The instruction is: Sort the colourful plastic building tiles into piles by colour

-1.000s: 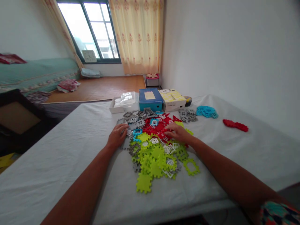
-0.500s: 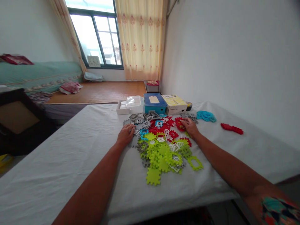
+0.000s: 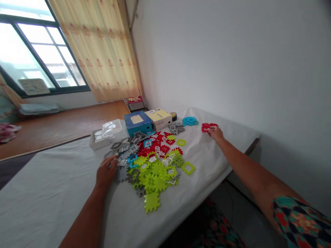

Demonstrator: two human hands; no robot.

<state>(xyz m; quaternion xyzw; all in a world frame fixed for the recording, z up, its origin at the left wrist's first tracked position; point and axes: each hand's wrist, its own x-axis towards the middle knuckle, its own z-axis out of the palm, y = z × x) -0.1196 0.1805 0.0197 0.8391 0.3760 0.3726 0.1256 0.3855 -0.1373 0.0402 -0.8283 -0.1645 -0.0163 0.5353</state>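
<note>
Head view: a big pile (image 3: 155, 162) of interlocking plastic tiles is spread over the white-clothed worktop (image 3: 51, 193). Lime green ones are nearest, red and grey further back, with little white window bits mixed in. The left hand (image 3: 106, 171) is laid palm-down on the grey tiles (image 3: 121, 173) at the pile's left edge, fingers loosely spread, nothing clamped. The right hand (image 3: 216, 133) is stretched way out to the far right, fingertips touching a small red cluster (image 3: 207, 126) that's set well apart from the pile, near the worktop's edge by the wall. Whether anything is actually pinched there can't be told, since the fingers are shown too small. Just left of the red cluster a blue cluster (image 3: 190, 121) is laid, then a grey cluster (image 3: 177, 128). Behind the pile, a clear-lidded container (image 3: 108, 132), a blue box (image 3: 137, 123) and a yellow-and-white box (image 3: 158, 118) are lined up side by side.
</note>
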